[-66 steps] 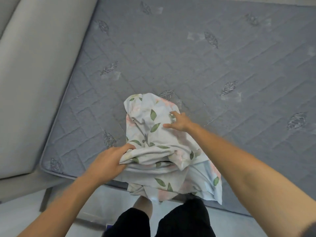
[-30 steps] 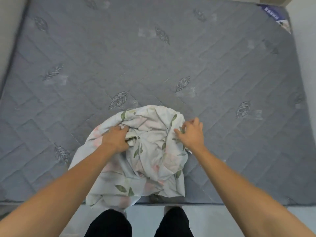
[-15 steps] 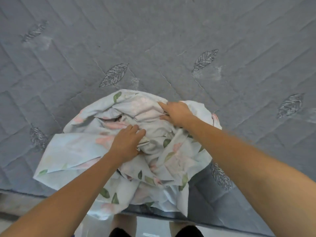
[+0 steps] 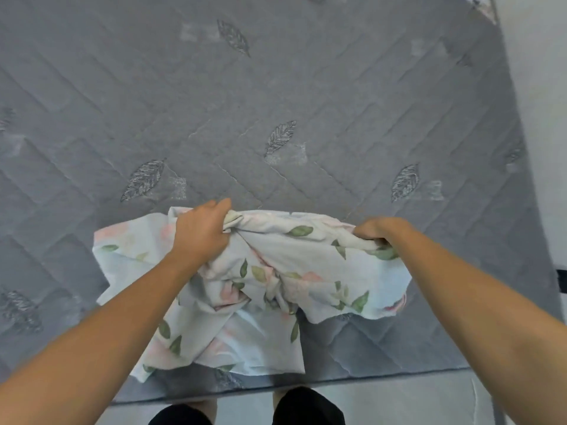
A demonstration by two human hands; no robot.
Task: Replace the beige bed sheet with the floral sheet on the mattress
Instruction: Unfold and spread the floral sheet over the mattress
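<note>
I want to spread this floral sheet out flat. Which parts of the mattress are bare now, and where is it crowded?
The mattress is bare beyond the floral sheet, toward the far edge, and on both sides of it. It is crowded near the front edge, where the bunched sheet lies, gripped by the left hand and right hand.

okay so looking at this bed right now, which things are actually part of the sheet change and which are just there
Part of the job:
floral sheet, bunched near the mattress's near edge
mattress, bare grey quilting
left hand and right hand, both gripping the sheet

Just there:
floor
</note>
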